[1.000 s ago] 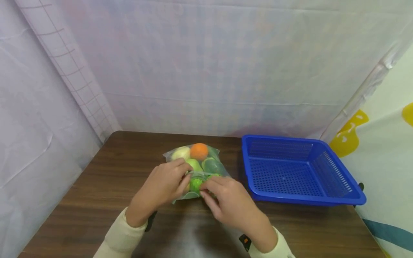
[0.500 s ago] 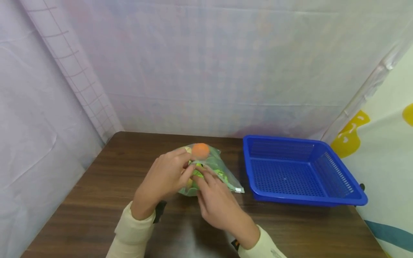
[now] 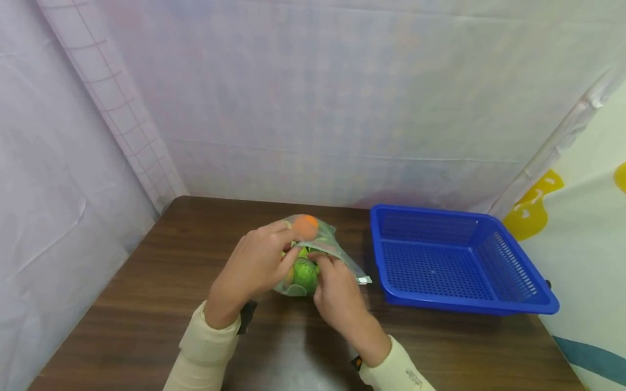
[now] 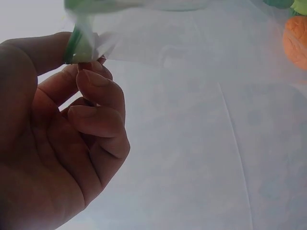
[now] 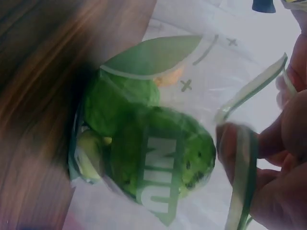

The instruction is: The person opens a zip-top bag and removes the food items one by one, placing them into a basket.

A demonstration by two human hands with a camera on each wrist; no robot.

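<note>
Moved forward since a second ago: left hand (image 3: 256, 258), pinching clear bag (image 3: 326, 245) on table (image 3: 142, 304); bag's zip corner (image 3: 363, 280) points right, slightly nearward, long axis unclear; right hand (image 3: 339, 296) at bag's rim (image 3: 332, 250), can't tell if gripping; blue basket (image 3: 455, 304) rightmost

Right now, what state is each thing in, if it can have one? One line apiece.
Zip bag: mouth open, resting on the table, produce inside.
Left grip: pinching the bag's edge.
Right grip: fingers curled round the bag's rim.
Orange: bagged, visible through the film.
Green produce piece: bagged.
Blue plastic basket: upright, apart from the bag.
</note>
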